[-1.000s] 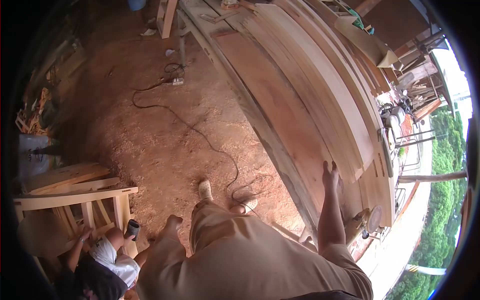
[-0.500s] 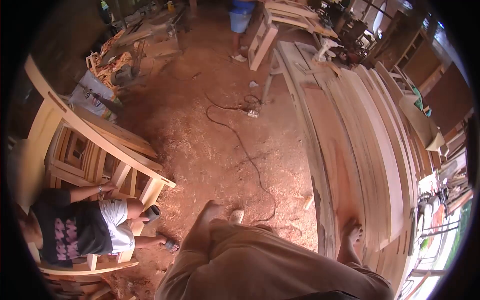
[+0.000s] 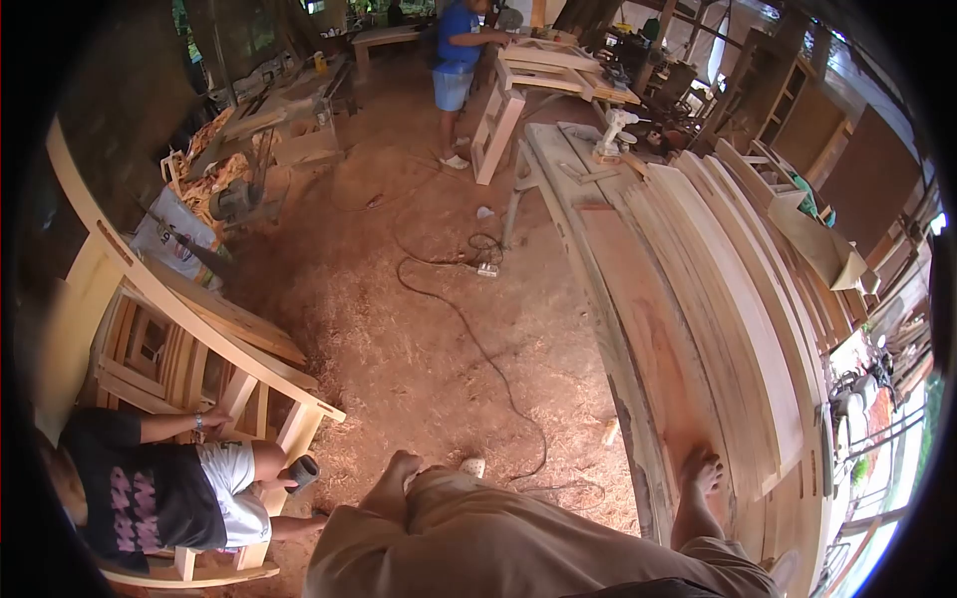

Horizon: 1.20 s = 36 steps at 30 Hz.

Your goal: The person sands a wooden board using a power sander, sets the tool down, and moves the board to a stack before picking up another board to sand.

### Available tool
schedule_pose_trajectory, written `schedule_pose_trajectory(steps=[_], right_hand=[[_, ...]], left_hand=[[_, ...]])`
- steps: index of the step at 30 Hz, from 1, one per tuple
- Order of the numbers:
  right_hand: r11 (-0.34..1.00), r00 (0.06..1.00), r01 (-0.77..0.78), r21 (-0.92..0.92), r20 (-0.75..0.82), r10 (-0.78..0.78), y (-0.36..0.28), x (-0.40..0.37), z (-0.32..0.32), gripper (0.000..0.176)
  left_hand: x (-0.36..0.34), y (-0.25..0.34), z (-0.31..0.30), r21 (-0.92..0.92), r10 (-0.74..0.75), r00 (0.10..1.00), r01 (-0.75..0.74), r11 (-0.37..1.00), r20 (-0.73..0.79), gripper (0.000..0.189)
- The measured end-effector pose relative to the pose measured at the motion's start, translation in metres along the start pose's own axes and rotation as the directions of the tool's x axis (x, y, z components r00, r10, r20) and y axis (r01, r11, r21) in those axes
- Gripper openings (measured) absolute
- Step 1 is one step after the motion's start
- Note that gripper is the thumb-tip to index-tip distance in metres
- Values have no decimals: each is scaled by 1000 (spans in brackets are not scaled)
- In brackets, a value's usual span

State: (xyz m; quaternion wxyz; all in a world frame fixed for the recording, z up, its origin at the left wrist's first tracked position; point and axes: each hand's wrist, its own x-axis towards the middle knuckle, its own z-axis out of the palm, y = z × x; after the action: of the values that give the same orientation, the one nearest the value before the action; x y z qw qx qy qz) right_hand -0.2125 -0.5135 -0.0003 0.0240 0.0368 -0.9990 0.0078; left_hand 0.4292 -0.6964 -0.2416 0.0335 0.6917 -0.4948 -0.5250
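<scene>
My right hand (image 3: 704,470) rests on a broad reddish plank (image 3: 653,349) on the long bench at my right. Its fingers look slightly bent and a little apart, with no object visible in them. My left hand (image 3: 401,466) hangs low in front of my left thigh, over the dirt floor. Its fingers are foreshortened, so their closing and any small thing inside cannot be made out. Beside the reddish plank lie several long pale boards (image 3: 723,309). A white power drill (image 3: 615,135) stands at the bench's far end.
At left, a person in a black shirt (image 3: 125,488) sits by a wooden frame (image 3: 189,299). Another person in blue (image 3: 459,50) stands by a wooden frame (image 3: 553,60) farther off. A cord with a socket block (image 3: 486,269) crosses the floor (image 3: 399,349), which is strewn with shavings.
My view has tilted up, showing more of the far person in blue. My left hand appears lower and slightly left in view. My right hand stays on the plank.
</scene>
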Motion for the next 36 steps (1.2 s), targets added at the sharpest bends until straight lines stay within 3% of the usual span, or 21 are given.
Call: schedule_pose_trajectory(steps=[1,3,4,5,6,7,8,9,10,11,13,16,22,27,30,32,33,34,35,36], right_hand=[[1000,1000,5,1,3,-5,0,2,-1,64],[1000,999,-23,-12,23,23,-1,5,2,68],[999,999,18,-44,34,-17,1,6,6,68],[999,1000,5,-36,23,-4,3,10,10,71],[1000,1000,-1,-30,9,1,4,11,13,74],[996,998,60,-70,12,-59,4,10,12,74],[996,999,41,-85,8,-40,4,7,9,76],[996,1000,15,-89,2,-14,1,6,8,78],[992,999,51,-111,1,-51,2,9,11,78],[994,999,50,-97,-5,-51,5,10,15,79],[994,998,60,-91,-19,-62,8,15,16,80],[992,999,43,-123,16,-41,0,13,10,81],[996,999,48,-69,-3,-49,12,19,22,81],[996,998,57,-65,-13,-58,9,23,26,81],[995,999,49,-81,-9,-50,13,24,27,82],[991,990,130,-45,-41,-131,22,40,49,82],[981,978,192,-14,-80,-192,32,54,68,81],[985,987,151,-81,-46,-155,38,71,89,80],[985,996,88,-149,-14,-92,47,81,100,79],[986,991,120,-113,69,-113,27,51,53,74]], left_hand=[[16,16,-1,201,-56,997,67,977,-61,45],[26,30,-7,-77,-152,982,145,987,-110,17],[52,21,-8,-285,-268,959,233,930,-89,16],[70,25,-6,-341,-327,934,263,902,-145,20],[75,32,-3,-612,-306,935,136,779,-182,24],[144,-12,8,-859,-196,969,-30,512,-151,25],[159,14,20,-879,-198,934,-189,438,-299,26],[139,87,5,-978,-280,956,-33,207,-92,32],[88,153,-13,-998,-288,956,-56,-19,-48,47],[85,177,-17,-968,-166,986,-33,-248,9,63],[54,216,-25,-873,-174,980,-168,-459,-97,71],[58,209,-28,-770,-120,983,-185,-610,-141,77],[33,164,-64,-753,-265,953,-281,-595,-147,78],[25,142,-80,-783,-270,933,-348,-515,-238,86],[18,130,-86,-813,-224,946,-316,-488,-233,89],[12,117,-90,-942,-182,968,-215,-259,-172,79],[13,103,-87,-982,-164,972,-179,-61,-167,77],[13,87,-84,-979,-126,981,-130,155,-150,76],[6,72,-81,-888,-147,975,-87,452,-170,71],[4,52,-73,-761,-123,963,-108,639,-240,62]])
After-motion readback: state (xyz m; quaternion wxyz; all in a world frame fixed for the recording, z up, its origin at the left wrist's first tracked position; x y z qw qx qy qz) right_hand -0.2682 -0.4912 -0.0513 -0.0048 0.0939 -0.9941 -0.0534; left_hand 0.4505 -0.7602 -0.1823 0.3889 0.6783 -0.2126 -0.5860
